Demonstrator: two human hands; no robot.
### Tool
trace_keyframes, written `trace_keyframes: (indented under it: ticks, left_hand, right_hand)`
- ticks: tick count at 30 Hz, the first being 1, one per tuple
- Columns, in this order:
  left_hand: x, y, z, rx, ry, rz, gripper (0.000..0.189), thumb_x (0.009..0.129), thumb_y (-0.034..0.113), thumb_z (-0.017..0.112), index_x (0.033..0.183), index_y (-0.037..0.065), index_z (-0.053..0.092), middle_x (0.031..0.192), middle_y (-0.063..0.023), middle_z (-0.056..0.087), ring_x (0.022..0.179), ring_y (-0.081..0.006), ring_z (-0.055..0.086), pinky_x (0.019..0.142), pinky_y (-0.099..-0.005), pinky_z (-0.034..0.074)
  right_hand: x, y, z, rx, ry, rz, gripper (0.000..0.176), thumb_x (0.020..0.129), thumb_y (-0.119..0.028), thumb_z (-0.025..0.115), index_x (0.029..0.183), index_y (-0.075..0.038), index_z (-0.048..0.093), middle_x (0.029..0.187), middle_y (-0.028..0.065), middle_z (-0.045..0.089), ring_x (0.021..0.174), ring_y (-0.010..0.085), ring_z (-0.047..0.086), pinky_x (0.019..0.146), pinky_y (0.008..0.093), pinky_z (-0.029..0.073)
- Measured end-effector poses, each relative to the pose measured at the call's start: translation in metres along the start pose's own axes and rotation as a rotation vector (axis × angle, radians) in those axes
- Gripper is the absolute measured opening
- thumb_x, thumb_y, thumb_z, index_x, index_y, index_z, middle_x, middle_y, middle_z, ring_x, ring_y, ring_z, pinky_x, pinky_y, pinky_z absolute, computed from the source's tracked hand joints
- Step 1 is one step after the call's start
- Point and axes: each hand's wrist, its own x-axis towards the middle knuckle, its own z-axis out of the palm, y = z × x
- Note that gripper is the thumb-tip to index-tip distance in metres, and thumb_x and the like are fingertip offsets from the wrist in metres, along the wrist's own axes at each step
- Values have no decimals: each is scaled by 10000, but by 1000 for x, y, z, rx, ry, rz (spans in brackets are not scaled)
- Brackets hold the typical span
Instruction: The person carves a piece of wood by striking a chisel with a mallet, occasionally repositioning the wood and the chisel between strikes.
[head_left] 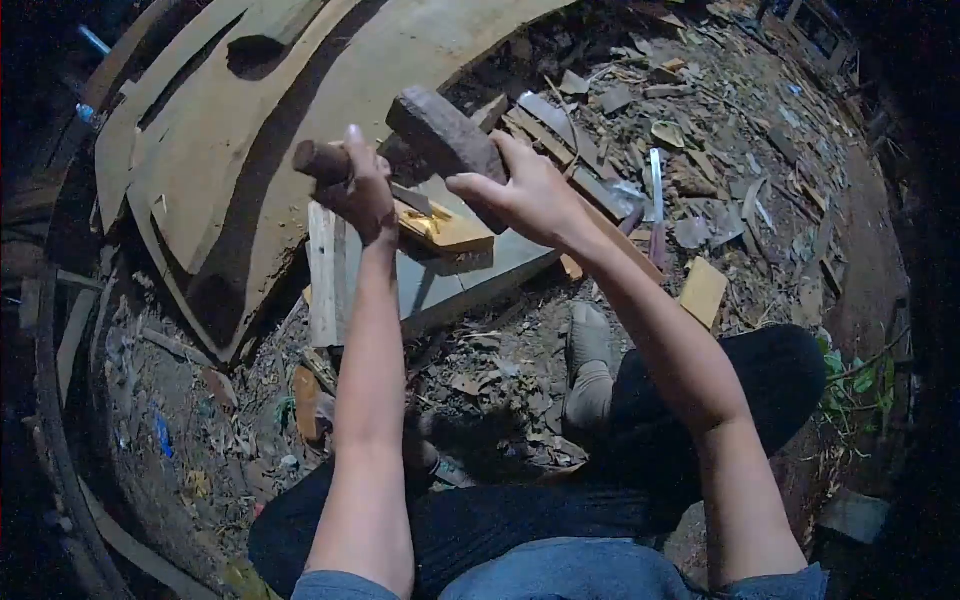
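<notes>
Broad curved boards (200,150) lie flat on the dirt at the left; the left hand (362,195) is clenched round the wooden handle of a mallet (445,135), held just above a yellow wood piece (447,228) that rests on a grey slab (460,275), probably for a firm base; the right hand (530,195) cups the dark head, seemingly to steady its weight, though I cannot tell whether it truly grips; wood chips (700,180) litter the ground rightward.

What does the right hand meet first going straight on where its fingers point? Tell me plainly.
The mallet head: the right hand points up-left at it and seems to touch it, though depth is unclear. Beyond lies the left hand, shut on the wooden handle.
</notes>
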Motion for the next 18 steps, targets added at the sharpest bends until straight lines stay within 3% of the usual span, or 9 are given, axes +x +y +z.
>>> trace_keyframes:
  ticks: [2,4,9,13,16,18]
  left_hand:
    - [-3,-10,1,58,-12,30,228,877,159,695,794,57,509,612,4,527,481,-67,484,450,-233,399]
    - [-2,-24,-4,53,-16,-30,230,883,176,688,758,64,530,622,5,553,495,-68,501,452,-233,397]
    - [-15,-21,-3,228,-82,-11,277,891,212,678,673,88,561,618,9,580,519,-77,527,503,-246,414]
    - [-12,-33,-8,252,-95,-40,276,889,220,679,684,71,570,613,7,581,540,-81,542,534,-259,427]
    - [-12,-40,-9,358,-57,76,284,885,245,682,693,57,590,629,3,597,565,-102,564,557,-278,442]
    - [-17,-35,-5,449,-42,194,223,905,199,672,773,86,532,632,26,532,544,-75,487,530,-253,401]
  right_hand:
    - [3,9,5,-40,54,-82,610,802,-473,696,1124,31,577,962,170,649,851,211,626,785,344,489]
    - [3,11,5,-34,30,-38,600,806,-459,696,1139,26,579,1002,162,646,895,194,619,800,332,485]
    - [6,24,3,163,41,-28,588,809,-420,707,1171,24,575,952,104,652,832,157,603,755,312,489]
    - [9,32,7,122,63,-33,554,808,-408,709,1141,20,592,925,91,653,778,142,593,697,297,487]
    - [7,30,8,48,68,-24,534,805,-414,712,1096,21,608,890,83,646,748,135,589,656,294,481]
    - [8,29,10,10,93,-66,524,804,-427,712,1055,23,616,857,80,637,734,126,585,650,290,478]
